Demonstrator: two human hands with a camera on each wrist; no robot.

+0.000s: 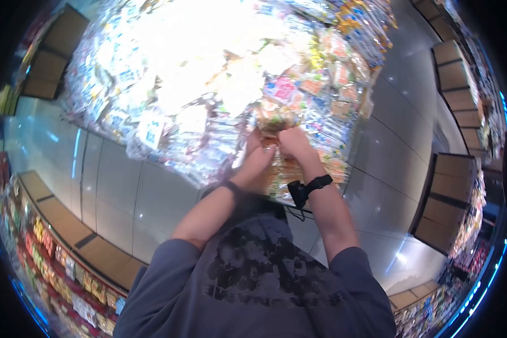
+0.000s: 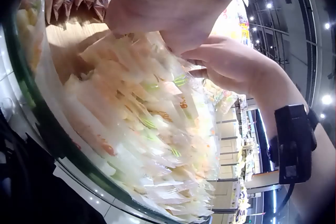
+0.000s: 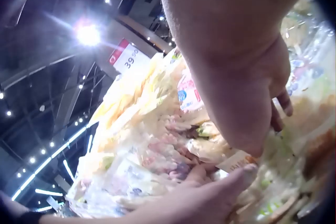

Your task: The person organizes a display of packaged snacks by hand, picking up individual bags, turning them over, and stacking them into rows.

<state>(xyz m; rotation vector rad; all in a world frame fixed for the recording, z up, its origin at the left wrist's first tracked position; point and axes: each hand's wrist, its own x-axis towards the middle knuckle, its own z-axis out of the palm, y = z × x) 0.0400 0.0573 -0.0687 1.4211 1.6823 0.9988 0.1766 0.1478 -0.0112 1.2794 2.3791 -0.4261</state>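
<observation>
Pkts. (image 2: 157,108) heaped on counter (image 2: 34,111). L hand (image 1: 257,163) among them, thumb apart from fingers. R hand (image 1: 296,144) adj., fingers bent; can't tell if gripping. Rec. handling by edges, w/o crushing.

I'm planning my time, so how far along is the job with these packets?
Seemingly partway. Done: the rowed packets stand closely packed near the green rim. In hand: left hand and right hand meet among packets; their exact grip is unclear. Perhaps left: the bare board and jumbled packets farther in.
</observation>
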